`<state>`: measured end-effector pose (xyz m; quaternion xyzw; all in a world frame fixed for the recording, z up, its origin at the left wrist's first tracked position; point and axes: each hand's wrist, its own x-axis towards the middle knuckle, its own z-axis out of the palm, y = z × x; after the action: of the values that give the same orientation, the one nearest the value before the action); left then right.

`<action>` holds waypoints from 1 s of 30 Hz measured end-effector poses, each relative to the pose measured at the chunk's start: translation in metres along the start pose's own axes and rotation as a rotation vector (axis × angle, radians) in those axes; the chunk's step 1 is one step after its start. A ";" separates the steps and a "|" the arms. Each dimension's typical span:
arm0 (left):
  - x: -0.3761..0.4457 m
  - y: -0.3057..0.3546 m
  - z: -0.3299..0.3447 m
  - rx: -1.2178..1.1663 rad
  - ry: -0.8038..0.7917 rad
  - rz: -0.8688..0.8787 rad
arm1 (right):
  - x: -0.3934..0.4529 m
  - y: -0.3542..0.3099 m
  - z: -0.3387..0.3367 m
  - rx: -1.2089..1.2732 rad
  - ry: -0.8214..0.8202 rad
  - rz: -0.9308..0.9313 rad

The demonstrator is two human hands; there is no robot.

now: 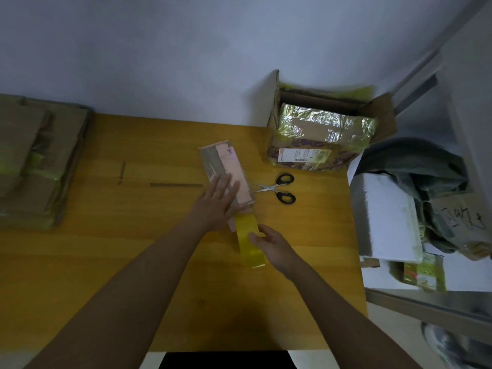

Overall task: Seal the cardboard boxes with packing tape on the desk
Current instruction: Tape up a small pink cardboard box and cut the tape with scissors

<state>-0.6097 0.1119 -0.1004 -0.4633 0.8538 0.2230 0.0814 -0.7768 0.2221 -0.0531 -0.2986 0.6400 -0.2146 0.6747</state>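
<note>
A small flat cardboard box (226,166) with a pinkish top lies in the middle of the wooden desk (106,249). My left hand (217,201) presses flat on its near half, fingers straight. A strip of yellow packing tape (246,227) runs from the box's near end toward me to the tape roll (253,257). My right hand (271,245) grips that roll, fingers and thumb curled round it, just below the box.
Black-handled scissors (279,187) lie right of the box. A large open carton (319,134) with tape-wrapped parcels stands at the desk's back right. Flattened cardboard boxes (34,161) are stacked at the left edge. Two thin cardboard strips (175,185) lie mid-desk. Cluttered bins (426,209) stand to the right.
</note>
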 end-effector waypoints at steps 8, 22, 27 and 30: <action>0.006 -0.011 -0.003 0.120 -0.049 0.016 | -0.006 0.023 -0.001 -0.069 0.125 0.078; -0.091 0.066 0.009 -1.059 -0.005 -0.412 | -0.012 0.014 -0.015 -0.096 -0.125 0.185; -0.086 0.066 0.010 -1.212 -0.162 -0.438 | 0.020 -0.008 -0.051 -0.389 0.257 0.042; -0.080 0.057 0.010 -1.129 -0.186 -0.433 | 0.058 -0.020 -0.075 -0.862 0.444 -0.117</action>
<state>-0.6124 0.2035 -0.0639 -0.5765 0.4797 0.6588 -0.0590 -0.8445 0.1587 -0.0828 -0.5332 0.7812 -0.0261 0.3236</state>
